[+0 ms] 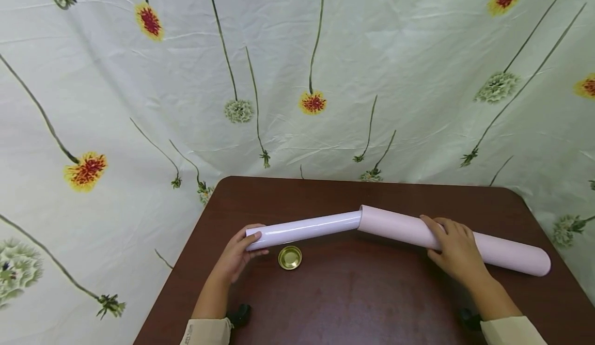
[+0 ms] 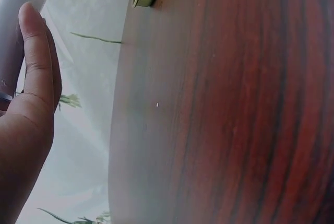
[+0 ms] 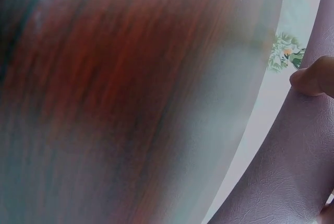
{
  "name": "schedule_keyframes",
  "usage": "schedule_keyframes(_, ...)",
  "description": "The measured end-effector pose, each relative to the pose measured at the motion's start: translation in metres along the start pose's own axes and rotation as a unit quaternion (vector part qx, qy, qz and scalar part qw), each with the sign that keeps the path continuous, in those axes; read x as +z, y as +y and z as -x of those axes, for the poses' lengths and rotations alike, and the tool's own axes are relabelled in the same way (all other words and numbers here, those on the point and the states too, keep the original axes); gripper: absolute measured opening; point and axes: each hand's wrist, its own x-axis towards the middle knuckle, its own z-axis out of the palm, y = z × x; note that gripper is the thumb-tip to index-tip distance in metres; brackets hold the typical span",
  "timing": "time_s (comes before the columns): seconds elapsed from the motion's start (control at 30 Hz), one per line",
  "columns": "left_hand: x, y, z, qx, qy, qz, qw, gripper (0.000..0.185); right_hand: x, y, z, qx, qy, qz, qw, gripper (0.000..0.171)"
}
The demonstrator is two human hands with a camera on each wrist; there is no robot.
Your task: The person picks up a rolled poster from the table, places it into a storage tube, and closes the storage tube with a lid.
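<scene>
Hands on both ends: left hand (image 1: 238,254) pinches roll (image 1: 304,229), right hand (image 1: 454,251) wraps tube (image 1: 502,252). Keep roll aligned with tube's mouth; lid (image 1: 290,257) beside left grip.

A fingertip (image 3: 313,80) presses the textured pink tube (image 3: 282,177), which lies beside the blurred reddish-brown counter (image 3: 104,104).

The desk (image 1: 353,293) is dark red-brown with wood grain. The wide tube (image 1: 502,249) is pale pink, the glossy roll (image 1: 307,229) light lilac-white. The small lid (image 1: 290,257) is gold. The cloth (image 1: 297,76) is white with yellow-red flowers and green stems.
</scene>
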Motion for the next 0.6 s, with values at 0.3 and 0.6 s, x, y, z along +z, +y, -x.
schedule_keyframes(0.3,0.0035,-0.0005,-0.0006,0.003,0.000,-0.005,1.0000,0.044,0.0023,-0.0031,0.0021,-0.001,-0.005,0.002,1.000,0.097)
schedule_keyframes(0.6,0.0069,-0.0038,-0.0049,0.027,0.037,-0.017,0.9988,0.052,0.0040,-0.0055,0.0020,-0.002,-0.003,-0.002,1.000,0.095)
